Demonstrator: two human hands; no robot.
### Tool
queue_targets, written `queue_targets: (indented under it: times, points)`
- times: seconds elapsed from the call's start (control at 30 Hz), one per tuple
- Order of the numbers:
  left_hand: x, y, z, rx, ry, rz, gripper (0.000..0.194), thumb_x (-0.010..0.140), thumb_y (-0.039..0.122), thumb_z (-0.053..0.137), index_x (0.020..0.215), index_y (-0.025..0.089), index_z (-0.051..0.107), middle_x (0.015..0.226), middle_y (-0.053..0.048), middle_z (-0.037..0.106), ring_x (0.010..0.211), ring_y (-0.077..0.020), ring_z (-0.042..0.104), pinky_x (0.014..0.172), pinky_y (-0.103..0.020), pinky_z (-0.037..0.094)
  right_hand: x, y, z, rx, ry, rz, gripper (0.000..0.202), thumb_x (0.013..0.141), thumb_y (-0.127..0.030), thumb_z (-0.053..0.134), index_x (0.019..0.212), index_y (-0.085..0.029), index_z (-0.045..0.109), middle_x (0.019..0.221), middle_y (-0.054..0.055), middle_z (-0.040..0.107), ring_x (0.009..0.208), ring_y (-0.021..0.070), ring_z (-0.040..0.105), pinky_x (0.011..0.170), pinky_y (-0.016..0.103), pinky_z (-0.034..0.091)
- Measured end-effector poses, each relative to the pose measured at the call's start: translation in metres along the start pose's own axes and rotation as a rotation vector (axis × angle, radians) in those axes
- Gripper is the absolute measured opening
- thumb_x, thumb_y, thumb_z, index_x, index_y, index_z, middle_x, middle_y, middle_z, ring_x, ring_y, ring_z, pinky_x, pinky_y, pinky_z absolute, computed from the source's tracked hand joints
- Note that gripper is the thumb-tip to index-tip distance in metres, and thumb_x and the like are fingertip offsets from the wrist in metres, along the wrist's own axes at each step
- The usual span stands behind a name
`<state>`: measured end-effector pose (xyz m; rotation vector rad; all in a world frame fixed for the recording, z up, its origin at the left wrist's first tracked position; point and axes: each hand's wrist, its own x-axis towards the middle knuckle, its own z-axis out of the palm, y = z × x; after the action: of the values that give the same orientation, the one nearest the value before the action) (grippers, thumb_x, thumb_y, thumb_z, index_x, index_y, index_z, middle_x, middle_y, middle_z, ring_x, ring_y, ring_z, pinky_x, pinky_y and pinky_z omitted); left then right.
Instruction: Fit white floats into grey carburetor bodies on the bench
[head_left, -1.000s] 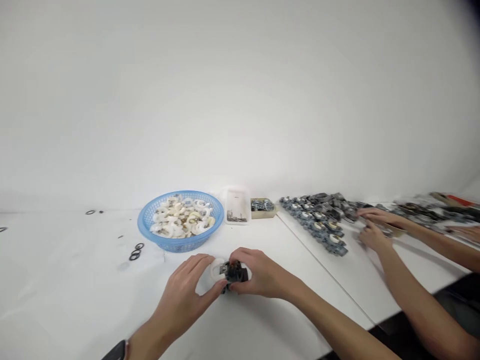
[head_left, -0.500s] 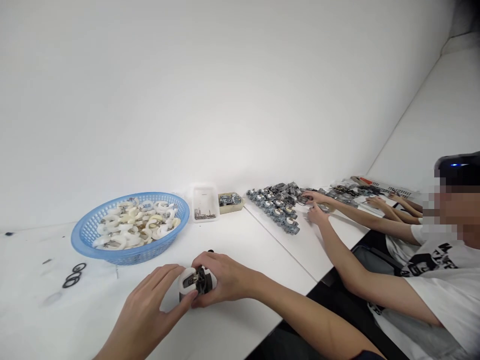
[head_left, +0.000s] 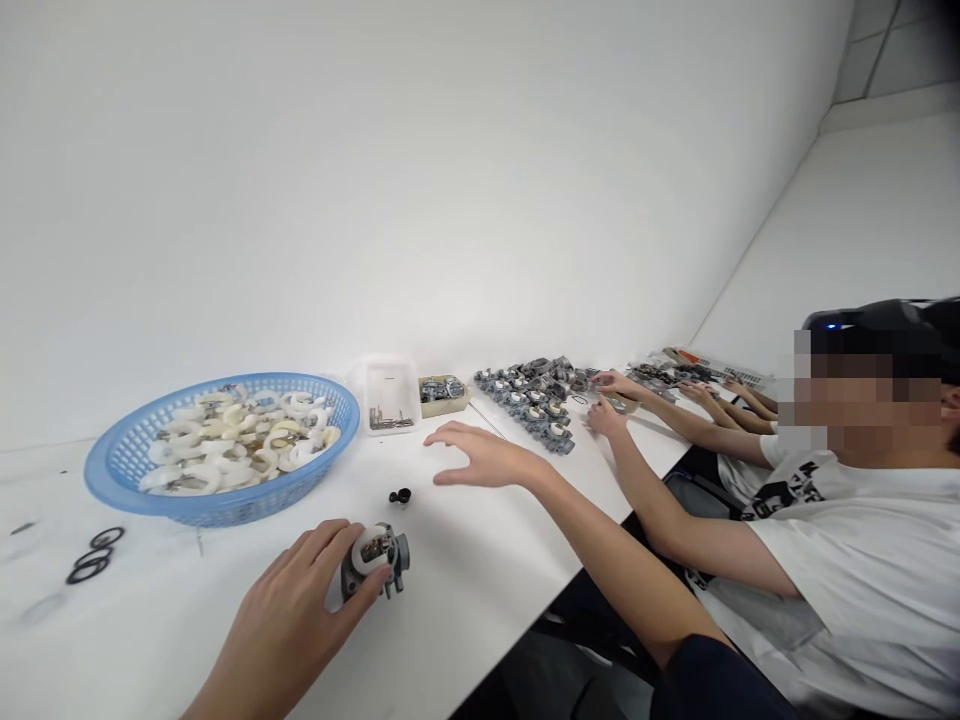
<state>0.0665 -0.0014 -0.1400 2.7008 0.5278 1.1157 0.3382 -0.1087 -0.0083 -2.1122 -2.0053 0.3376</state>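
My left hand (head_left: 300, 600) grips a grey metal part with a white ring-shaped piece (head_left: 373, 552) on the white table, thumb in front and fingers behind. My right hand (head_left: 480, 455) is in the air to the right of it, fingers apart and holding nothing. Two small black round pieces (head_left: 403, 496) lie on the table just behind the metal part. A white tray (head_left: 391, 375) with thin metal pins stands beyond my right hand, beside a yellowish box (head_left: 444, 407) of small metal parts.
At the left, a blue basket (head_left: 112, 478) holds many white curved pieces. Black rings (head_left: 88, 569) lie in front of it. Rows of metal parts (head_left: 536, 400) stand at the back. A person in a white shirt (head_left: 847, 560) works at the right, others beyond.
My right hand has let go of the metal part and moved up and right, fingers spread. The black pieces now show fully. The view has shifted to the right.
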Motion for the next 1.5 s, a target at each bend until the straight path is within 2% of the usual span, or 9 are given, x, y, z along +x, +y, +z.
queue_targets:
  times: [0.17,0.27,0.33,0.57,0.77,0.97,1.13,1.3,1.5]
  points:
    - [0.000,0.001,0.000,-0.024,-0.007,-0.014,0.032,0.097,0.053,0.055,0.115,0.027,0.062,0.114,-0.005,0.071,0.096,-0.0271,0.072,0.069,-0.034,0.057,0.059,0.040,-0.014,-0.111,0.038,0.054,0.044,0.094,-0.035,0.067,0.134,-0.018,0.060,0.137,0.011,0.062,0.126,0.0282,0.056,0.105,0.039,0.046]
    - [0.002,0.002,-0.002,-0.064,-0.027,-0.012,0.031,0.096,0.050,0.057,0.114,0.025,0.062,0.111,-0.006,0.071,0.095,-0.0277,0.071,0.071,-0.036,0.058,0.098,0.058,-0.020,-0.178,0.045,0.110,0.033,0.098,-0.036,0.064,0.124,-0.016,0.064,0.128,0.010,0.065,0.116,0.0274,0.062,0.101,0.046,0.051]
    - [0.005,0.004,-0.004,-0.085,-0.053,-0.023,0.030,0.096,0.049,0.058,0.112,0.025,0.062,0.109,-0.006,0.070,0.093,-0.0276,0.071,0.071,-0.037,0.058,0.122,0.064,-0.019,-0.212,0.027,0.133,0.032,0.099,-0.038,0.063,0.123,-0.017,0.064,0.126,0.008,0.065,0.110,0.0255,0.065,0.095,0.046,0.055]
    - [0.010,0.011,-0.013,-0.136,-0.151,-0.091,0.023,0.094,0.039,0.061,0.109,0.023,0.062,0.109,-0.008,0.067,0.094,-0.0279,0.068,0.076,-0.041,0.057,0.186,0.061,0.018,-0.302,-0.113,0.141,0.032,0.099,-0.035,0.063,0.126,-0.018,0.062,0.128,0.009,0.064,0.107,0.0228,0.066,0.091,0.043,0.057]
    - [0.013,0.013,-0.016,-0.167,-0.182,-0.119,0.018,0.093,0.034,0.059,0.105,0.021,0.063,0.109,-0.008,0.065,0.094,-0.0278,0.065,0.078,-0.045,0.056,0.208,0.058,0.041,-0.376,-0.178,0.171,0.033,0.099,-0.036,0.063,0.127,-0.018,0.061,0.128,0.009,0.063,0.108,0.0234,0.066,0.091,0.044,0.057]
    - [0.013,0.014,-0.016,-0.179,-0.167,-0.121,0.016,0.092,0.032,0.060,0.104,0.023,0.063,0.108,-0.008,0.066,0.092,-0.0274,0.065,0.077,-0.043,0.055,0.209,0.056,0.039,-0.326,-0.163,0.172,0.034,0.099,-0.035,0.064,0.127,-0.017,0.061,0.128,0.009,0.063,0.108,0.0235,0.066,0.091,0.045,0.057]
    - [0.014,0.014,-0.019,-0.220,-0.191,-0.145,0.018,0.090,0.033,0.062,0.104,0.023,0.062,0.108,-0.007,0.066,0.094,-0.0282,0.066,0.079,-0.043,0.055,0.192,0.048,0.027,-0.103,-0.037,0.123,0.029,0.099,-0.036,0.063,0.123,-0.018,0.064,0.126,0.008,0.065,0.107,0.0226,0.066,0.091,0.044,0.057]
    - [0.016,0.011,-0.022,-0.328,-0.233,-0.195,0.019,0.090,0.032,0.062,0.108,0.026,0.060,0.111,-0.005,0.065,0.097,-0.0255,0.065,0.082,-0.039,0.054,0.142,0.031,0.023,0.286,0.120,0.020,0.021,0.091,-0.032,0.068,0.104,-0.015,0.072,0.103,0.007,0.075,0.096,0.0210,0.070,0.090,0.037,0.055]
    - [0.021,0.013,-0.026,-0.437,-0.299,-0.301,0.017,0.087,0.029,0.066,0.103,0.027,0.058,0.108,-0.002,0.064,0.095,-0.0218,0.063,0.084,-0.035,0.051,0.065,0.008,0.059,0.743,0.049,-0.092,0.031,0.080,-0.042,0.076,0.095,-0.015,0.073,0.078,0.004,0.074,0.067,0.0163,0.069,0.063,0.029,0.055]
